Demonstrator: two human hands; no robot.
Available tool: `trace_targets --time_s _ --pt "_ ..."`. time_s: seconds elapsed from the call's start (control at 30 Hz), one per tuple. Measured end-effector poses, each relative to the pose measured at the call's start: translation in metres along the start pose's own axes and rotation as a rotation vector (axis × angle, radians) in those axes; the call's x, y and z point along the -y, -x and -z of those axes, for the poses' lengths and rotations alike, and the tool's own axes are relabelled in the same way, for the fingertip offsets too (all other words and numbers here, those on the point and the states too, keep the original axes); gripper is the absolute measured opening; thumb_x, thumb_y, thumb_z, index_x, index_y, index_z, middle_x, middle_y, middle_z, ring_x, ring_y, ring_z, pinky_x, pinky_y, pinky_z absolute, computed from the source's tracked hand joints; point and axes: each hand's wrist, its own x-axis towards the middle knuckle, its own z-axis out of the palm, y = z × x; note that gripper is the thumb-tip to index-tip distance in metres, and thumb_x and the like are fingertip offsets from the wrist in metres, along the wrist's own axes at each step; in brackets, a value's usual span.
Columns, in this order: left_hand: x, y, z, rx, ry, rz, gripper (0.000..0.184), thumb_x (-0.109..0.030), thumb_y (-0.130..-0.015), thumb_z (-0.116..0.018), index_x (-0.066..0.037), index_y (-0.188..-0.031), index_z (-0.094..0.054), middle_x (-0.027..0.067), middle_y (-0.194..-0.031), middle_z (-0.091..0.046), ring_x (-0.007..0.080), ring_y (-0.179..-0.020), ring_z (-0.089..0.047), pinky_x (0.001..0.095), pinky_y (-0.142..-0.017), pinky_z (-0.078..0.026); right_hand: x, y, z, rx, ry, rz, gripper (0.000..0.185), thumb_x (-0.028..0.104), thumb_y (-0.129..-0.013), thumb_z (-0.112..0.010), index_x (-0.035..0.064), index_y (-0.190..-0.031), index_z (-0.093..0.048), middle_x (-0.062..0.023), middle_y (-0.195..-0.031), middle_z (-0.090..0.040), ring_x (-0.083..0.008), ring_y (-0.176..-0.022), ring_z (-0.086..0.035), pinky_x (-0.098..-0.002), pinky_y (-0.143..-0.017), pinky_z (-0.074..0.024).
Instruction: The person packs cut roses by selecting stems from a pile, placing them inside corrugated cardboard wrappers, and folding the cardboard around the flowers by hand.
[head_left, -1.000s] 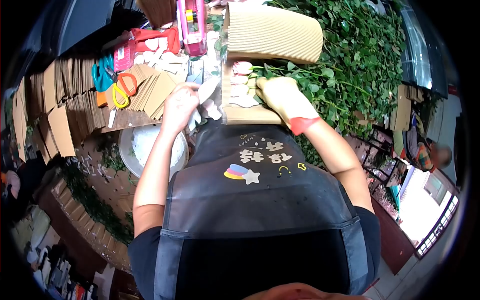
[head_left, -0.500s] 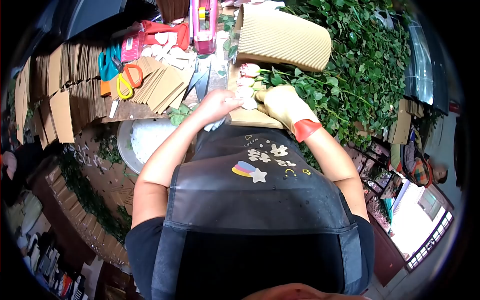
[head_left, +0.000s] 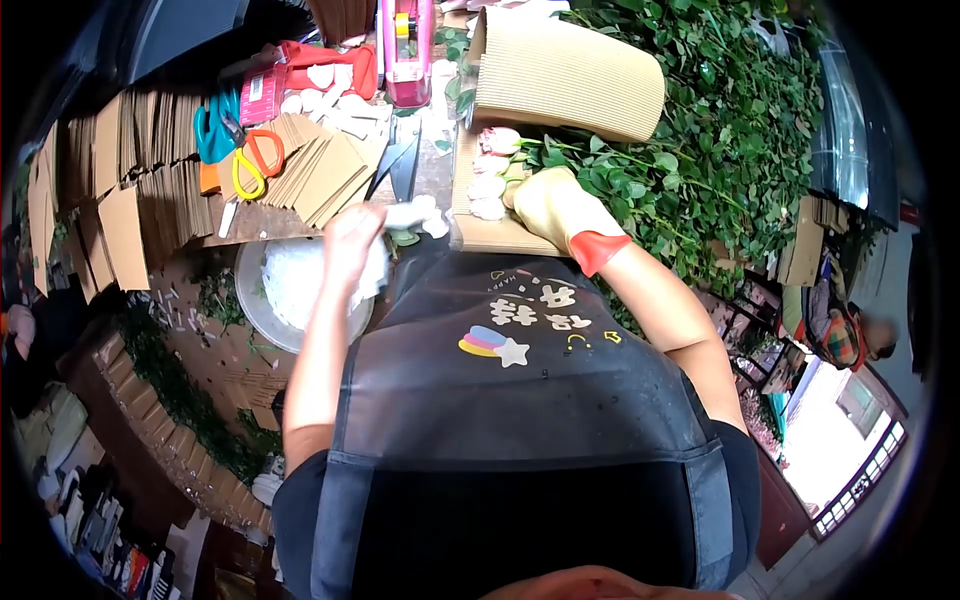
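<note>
My left hand point(head_left: 352, 235), bare and smeared by motion, is over the rim of a white tub point(head_left: 250, 310). Soft white pieces point(head_left: 376, 268) show under its palm, their kind unclear. Another white piece point(head_left: 410, 214) lies by its fingertips; whether they touch it I cannot tell. On my right hand point(head_left: 548, 205) is a pale yellow glove with a red cuff. Its fingers are closed around the stems just beneath the heads of pink and white roses point(head_left: 488, 187). These flowers rest in a row on corrugated cardboard point(head_left: 500, 238), their leafy stems stretching right.
A rolled corrugated sheet point(head_left: 570, 75) lies behind the roses, with heaped green foliage point(head_left: 740, 130) to the right. Scissors point(head_left: 400, 165), cardboard pieces point(head_left: 325, 170), yellow-and-orange handles point(head_left: 258, 162) and a pink tape dispenser point(head_left: 408, 60) occupy the table. Another person point(head_left: 840, 330) is at far right.
My left hand has moved left, away from the roses to the tub, carrying the white pieces. My gloved right hand stays at the roses, shifted slightly left.
</note>
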Motion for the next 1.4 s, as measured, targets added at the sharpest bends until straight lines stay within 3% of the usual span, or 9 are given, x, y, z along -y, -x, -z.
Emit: trace_targets --time_s 0.07,0.13,0.2,0.33,0.4,0.5,0.67,1.2,1.4 --pt "-0.017 0.025 0.046 0.194 -0.715 0.259 0.028 -0.028 -0.090 -0.076 -0.004 -0.077 -0.069 0.0065 -0.076 -0.069 0.0138 -0.070 -0.062 0.0315 -0.068 -0.050 -0.001 -0.007 -0.002 -0.002 0.061 0.037 0.025 0.009 -0.092 -0.058 0.0084 -0.111 -0.076 -0.0188 -0.106 -0.076 -0.0382 -0.098 -0.075 -0.0435 -0.087 -0.0598" --pt "-0.010 0.049 0.063 0.381 -1.612 0.244 0.038 -0.045 -0.091 -0.074 -0.007 -0.093 -0.075 0.0182 -0.099 -0.075 0.0358 -0.098 -0.070 0.0500 -0.085 -0.054 -0.002 -0.010 -0.007 -0.029 0.077 0.077 0.026 0.007 -0.091 -0.058 0.0080 -0.111 -0.075 -0.0179 -0.106 -0.076 -0.0373 -0.097 -0.075 -0.0436 -0.086 -0.0603" --pt "-0.008 0.052 0.060 0.406 -1.725 0.064 0.041 -0.045 -0.092 -0.073 -0.006 -0.105 -0.075 0.0180 -0.110 -0.073 0.0363 -0.109 -0.067 0.0481 -0.093 -0.052 0.000 -0.011 -0.004 0.009 0.065 0.069 0.027 0.007 -0.092 -0.058 0.0086 -0.112 -0.076 -0.0173 -0.108 -0.077 -0.0356 -0.098 -0.076 -0.0431 -0.085 -0.0605" --pt "-0.028 -0.016 -0.036 0.138 -0.663 -0.334 0.060 -0.038 -0.087 -0.082 -0.001 -0.127 -0.057 0.0195 -0.122 -0.064 0.0355 -0.117 -0.062 0.0465 -0.105 -0.046 0.001 -0.014 0.002 0.088 0.049 0.065 0.028 0.009 -0.093 -0.059 0.0117 -0.114 -0.076 -0.0190 -0.112 -0.075 -0.0383 -0.100 -0.074 -0.0426 -0.087 -0.0600" --pt "-0.023 -0.046 -0.085 0.032 -0.652 -0.553 0.083 -0.043 -0.077 -0.090 0.000 -0.135 -0.049 0.0256 -0.138 -0.050 0.0415 -0.133 -0.048 0.0468 -0.114 -0.040 -0.002 -0.010 -0.001 0.052 -0.021 0.050 0.026 0.012 -0.093 -0.059 0.0126 -0.112 -0.077 -0.0200 -0.112 -0.074 -0.0403 -0.100 -0.073 -0.0433 -0.088 -0.0596" --pt "-0.016 -0.068 -0.110 0.288 -0.625 -0.417 0.111 -0.047 -0.065 -0.096 -0.003 -0.145 -0.033 0.0324 -0.154 -0.027 0.0485 -0.149 -0.027 0.0521 -0.124 -0.027 0.000 0.014 0.017 -0.003 -0.059 0.008 0.027 0.015 -0.095 -0.058 0.0087 -0.115 -0.076 -0.0182 -0.112 -0.077 -0.0348 -0.101 -0.076 -0.0438 -0.088 -0.0597" --pt "-0.003 -0.072 -0.107 0.348 -0.685 -0.429 0.108 -0.046 -0.068 -0.094 -0.007 -0.148 -0.033 0.0370 -0.155 -0.020 0.0547 -0.153 -0.015 0.0570 -0.126 -0.023 -0.008 0.017 -0.011 -0.554 -0.198 -0.098 0.019 0.024 -0.092 -0.063 0.0072 -0.092 -0.072 -0.0166 -0.082 -0.076 -0.0363 -0.078 -0.076 -0.0475 -0.075 -0.0596" --pt "-0.005 -0.080 -0.120 0.226 -0.590 -0.445 0.082 -0.041 -0.076 -0.092 -0.009 -0.141 -0.054 0.0360 -0.157 -0.028 0.0511 -0.154 -0.019 0.0535 -0.125 -0.027 -0.011 -0.003 -0.015 -0.217 -0.104 -0.059 0.021 0.014 -0.093 -0.059 0.0048 -0.102 -0.076 -0.0204 -0.099 -0.078 -0.0359 -0.093 -0.077 -0.0488 -0.080 -0.0604" --pt "0.001 -0.073 -0.119 0.194 -0.600 -0.498 0.077 -0.042 -0.076 -0.092 -0.012 -0.138 -0.057 0.0352 -0.158 -0.028 0.0517 -0.153 -0.023 0.0561 -0.124 -0.028 -0.010 0.001 -0.029 -0.698 -0.083 -0.164 0.022 0.032 -0.097 -0.067 0.0106 -0.097 -0.070 -0.0133 -0.081 -0.073 -0.0329 -0.075 -0.072 -0.0456 -0.070 -0.0573"
